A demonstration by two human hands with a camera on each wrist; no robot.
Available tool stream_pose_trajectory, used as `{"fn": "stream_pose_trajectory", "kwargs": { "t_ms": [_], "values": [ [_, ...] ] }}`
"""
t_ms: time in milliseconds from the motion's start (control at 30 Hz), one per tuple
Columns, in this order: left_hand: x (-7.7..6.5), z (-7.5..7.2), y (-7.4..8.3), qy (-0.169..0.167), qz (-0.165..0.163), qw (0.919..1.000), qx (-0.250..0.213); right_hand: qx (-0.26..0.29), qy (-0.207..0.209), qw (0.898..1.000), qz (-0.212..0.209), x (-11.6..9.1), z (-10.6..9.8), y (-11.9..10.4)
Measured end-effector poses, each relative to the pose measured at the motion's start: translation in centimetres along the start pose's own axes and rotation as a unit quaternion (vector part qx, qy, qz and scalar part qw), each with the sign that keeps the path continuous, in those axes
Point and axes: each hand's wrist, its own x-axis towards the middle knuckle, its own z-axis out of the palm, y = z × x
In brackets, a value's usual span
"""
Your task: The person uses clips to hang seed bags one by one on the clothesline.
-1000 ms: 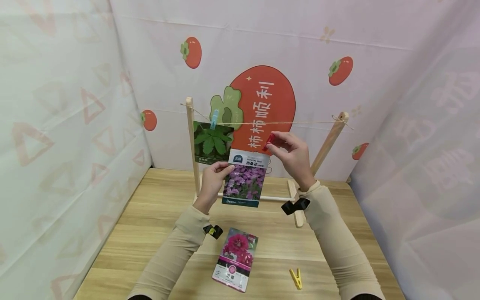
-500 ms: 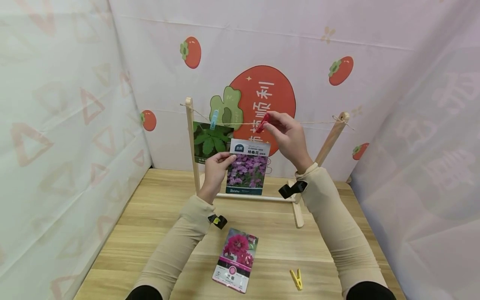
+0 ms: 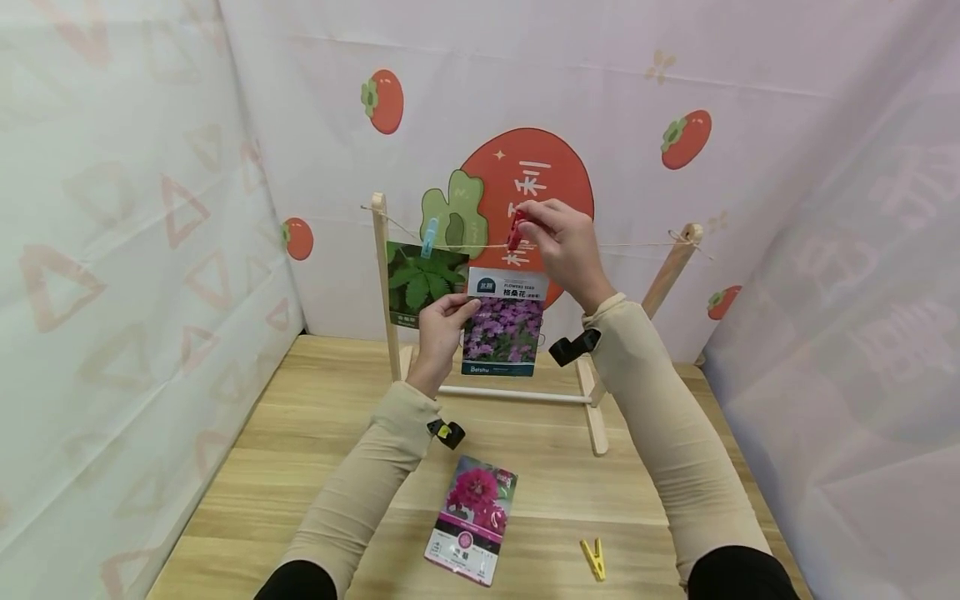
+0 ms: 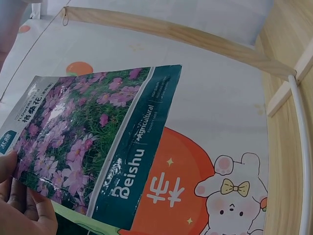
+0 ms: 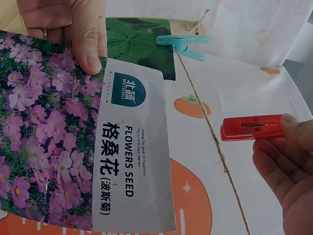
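Head view shows the left hand (image 3: 442, 329) pinching the left edge of the purple-flower seed packet (image 3: 502, 329), thumb on the front and the other fingers curled behind. Compared with a second ago, that packet is higher and a little further right, its top edge now just below the string (image 3: 630, 244). The right hand (image 3: 566, 242) has risen too: its thumb and fingers are closed on the red clothespin (image 3: 515, 231), which was tilted below the string and now stands nearly upright across it. From the right wrist, the clothespin's tip is right by the string; whether they touch, I cannot tell. Unchanged are the leaf-picture packet (image 3: 423, 287) under its blue clothespin (image 3: 429, 238) on the string at left, and, on the counter (image 3: 315, 500), the pink-flower packet (image 3: 472, 521) and yellow clothespin (image 3: 594, 560).
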Motion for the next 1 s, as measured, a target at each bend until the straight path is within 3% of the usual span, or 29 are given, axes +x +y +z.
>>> {"fn": "stream_pose_trajectory", "kwargs": {
  "t_ms": [200, 433, 667, 1000],
  "values": [
    [0.3, 0.2, 0.0, 0.006, 0.006, 0.9999, 0.007, -0.006, -0.021, 0.999, 0.028, 0.3, 0.7, 0.3],
    [0.7, 0.4, 0.0, 0.02, 0.01, 0.9996, -0.018, -0.007, -0.037, 0.998, 0.051, 0.3, 1.5, 0.7],
    [1.1, 0.7, 0.5, 0.031, 0.011, 0.9992, -0.025, -0.023, -0.058, 0.997, 0.051, 0.1, 1.6, 1.0],
    [1.4, 1.3, 0.6, 0.017, 0.0, 0.9996, -0.025, -0.026, -0.073, 0.995, 0.064, -0.1, 1.4, 1.0]
  ]
}}
